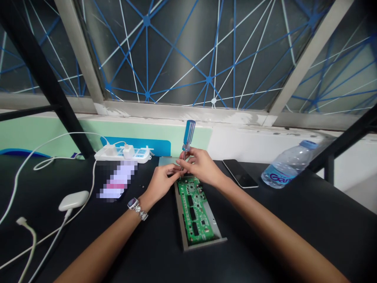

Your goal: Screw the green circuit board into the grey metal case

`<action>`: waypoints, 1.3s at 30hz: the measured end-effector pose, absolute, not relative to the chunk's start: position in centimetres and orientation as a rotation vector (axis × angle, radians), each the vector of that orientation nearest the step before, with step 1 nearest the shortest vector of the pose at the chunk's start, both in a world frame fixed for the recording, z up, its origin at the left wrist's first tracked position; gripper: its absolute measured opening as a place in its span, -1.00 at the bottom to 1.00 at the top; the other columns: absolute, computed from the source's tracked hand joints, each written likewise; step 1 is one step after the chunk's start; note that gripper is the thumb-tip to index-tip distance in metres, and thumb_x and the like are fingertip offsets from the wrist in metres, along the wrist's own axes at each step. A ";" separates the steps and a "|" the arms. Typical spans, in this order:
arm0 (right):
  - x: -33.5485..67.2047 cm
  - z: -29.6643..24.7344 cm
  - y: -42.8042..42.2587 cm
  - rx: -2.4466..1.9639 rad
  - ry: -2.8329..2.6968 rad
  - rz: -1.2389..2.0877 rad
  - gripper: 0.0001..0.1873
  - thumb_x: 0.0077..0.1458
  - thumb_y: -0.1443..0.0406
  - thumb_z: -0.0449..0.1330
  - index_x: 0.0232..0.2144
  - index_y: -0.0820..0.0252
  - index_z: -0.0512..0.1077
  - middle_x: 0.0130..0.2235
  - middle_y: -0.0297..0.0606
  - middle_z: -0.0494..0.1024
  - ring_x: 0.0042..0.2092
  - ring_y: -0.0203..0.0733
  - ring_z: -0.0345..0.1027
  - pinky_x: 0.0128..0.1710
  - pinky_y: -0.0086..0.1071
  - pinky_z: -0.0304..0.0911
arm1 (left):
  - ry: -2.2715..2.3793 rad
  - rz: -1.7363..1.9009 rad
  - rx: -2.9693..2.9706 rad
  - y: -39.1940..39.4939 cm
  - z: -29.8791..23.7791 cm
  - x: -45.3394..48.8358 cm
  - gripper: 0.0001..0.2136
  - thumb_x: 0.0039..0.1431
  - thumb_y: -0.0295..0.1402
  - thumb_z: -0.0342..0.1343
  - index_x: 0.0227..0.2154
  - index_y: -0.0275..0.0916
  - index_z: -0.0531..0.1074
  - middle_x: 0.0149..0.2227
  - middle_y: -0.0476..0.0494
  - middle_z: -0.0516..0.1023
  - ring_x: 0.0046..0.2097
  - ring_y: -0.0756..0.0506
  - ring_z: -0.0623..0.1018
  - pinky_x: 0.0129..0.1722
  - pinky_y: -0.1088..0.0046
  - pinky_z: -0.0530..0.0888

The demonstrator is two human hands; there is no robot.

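Observation:
A green circuit board point(196, 210) lies in a grey metal tray point(206, 241) on the black table. At its far end stands a screwdriver with a clear blue handle point(188, 135), upright and tilted slightly right. My right hand point(200, 165) is closed round the screwdriver's shaft just below the handle. My left hand point(160, 181), with a watch at the wrist, pinches at the shaft's lower end close to the board's far left corner; the tip is hidden by the fingers.
A white power strip point(123, 154) with plugs and white cables sits at the back left, with a white oval device point(73, 199) nearer. A dark phone point(240, 173) and a lying water bottle point(287, 165) are to the right. A window wall rises behind.

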State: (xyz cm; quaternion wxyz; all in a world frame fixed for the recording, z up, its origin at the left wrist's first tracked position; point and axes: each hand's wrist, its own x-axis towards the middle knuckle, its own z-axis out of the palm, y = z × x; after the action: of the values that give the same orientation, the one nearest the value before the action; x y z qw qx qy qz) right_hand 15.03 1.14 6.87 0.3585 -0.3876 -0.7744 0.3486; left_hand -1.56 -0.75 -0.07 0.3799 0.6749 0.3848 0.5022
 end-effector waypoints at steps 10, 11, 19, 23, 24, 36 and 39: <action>15.0 6.6 1.3 -0.980 -2.087 0.835 -0.70 0.23 0.17 0.10 -0.41 0.23 0.49 -0.45 -0.20 0.58 -0.39 -0.16 0.50 -0.33 -0.30 0.38 | 0.969 1.258 1.819 -0.7 -0.2 -2.0 -0.81 0.22 -0.30 0.14 -0.19 -0.28 0.53 -0.15 -0.19 0.64 -0.12 -0.15 0.63 -0.05 0.31 0.53; 15.0 6.8 1.2 -0.974 -2.082 0.827 -0.69 0.25 0.17 0.09 -0.41 0.23 0.49 -0.45 -0.20 0.58 -0.40 -0.17 0.50 -0.34 -0.30 0.38 | 0.963 1.254 1.842 -0.7 0.0 -2.1 -0.80 0.23 -0.30 0.12 -0.17 -0.28 0.53 -0.14 -0.20 0.64 -0.11 -0.15 0.62 -0.04 0.31 0.52; 16.3 8.4 0.7 -0.925 -1.777 1.001 -0.64 0.26 0.06 0.05 -0.36 0.25 0.36 -0.39 -0.19 0.53 -0.48 -0.22 0.48 -0.45 -0.33 0.42 | 1.071 1.281 1.893 -1.0 1.1 -3.0 -0.77 0.27 -0.26 0.08 -0.15 -0.28 0.51 -0.17 -0.22 0.64 -0.14 -0.14 0.62 -0.06 0.31 0.52; 18.0 6.9 -1.5 -0.871 -1.568 1.153 -0.70 0.21 0.07 0.14 -0.37 0.19 0.29 -0.36 -0.21 0.54 -0.44 -0.22 0.48 -0.37 -0.28 0.43 | 1.087 1.240 1.940 -2.4 1.0 -3.6 -0.79 0.30 -0.28 0.04 -0.16 -0.25 0.51 -0.16 -0.20 0.63 -0.12 -0.13 0.60 -0.06 0.30 0.50; 18.4 6.3 -2.3 -0.849 -1.508 1.179 -0.72 0.16 0.11 0.22 -0.34 0.15 0.26 -0.33 -0.23 0.55 -0.41 -0.20 0.49 -0.34 -0.27 0.43 | 1.091 1.203 1.979 -2.9 1.0 -3.8 -0.80 0.30 -0.30 0.04 -0.16 -0.24 0.51 -0.15 -0.18 0.62 -0.12 -0.12 0.60 -0.06 0.30 0.50; 19.7 0.3 -7.4 -0.788 -1.047 1.285 -0.67 0.12 0.27 0.31 -0.23 0.04 0.18 -0.24 -0.25 0.64 -0.29 -0.11 0.56 -0.15 -0.13 0.39 | 1.077 0.979 2.244 -4.9 0.5 -3.8 -0.86 0.17 -0.32 0.22 -0.20 -0.15 0.50 -0.20 -0.06 0.55 -0.14 -0.09 0.51 -0.10 0.30 0.44; 19.8 0.2 -7.4 -0.785 -1.019 1.286 -0.68 0.12 0.27 0.30 -0.23 0.05 0.19 -0.24 -0.23 0.65 -0.30 -0.12 0.56 -0.16 -0.13 0.39 | 1.074 0.950 2.269 -4.9 0.4 -3.6 -0.89 0.18 -0.31 0.22 -0.24 -0.15 0.50 -0.24 -0.06 0.54 -0.15 -0.10 0.50 -0.13 0.30 0.43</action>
State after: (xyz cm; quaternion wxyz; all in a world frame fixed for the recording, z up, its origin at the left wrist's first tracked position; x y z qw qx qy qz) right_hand 19.80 -7.42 0.20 0.6142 -0.3405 -0.4420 0.5580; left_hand -3.60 -4.93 0.39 0.2269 0.8233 0.3898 0.3447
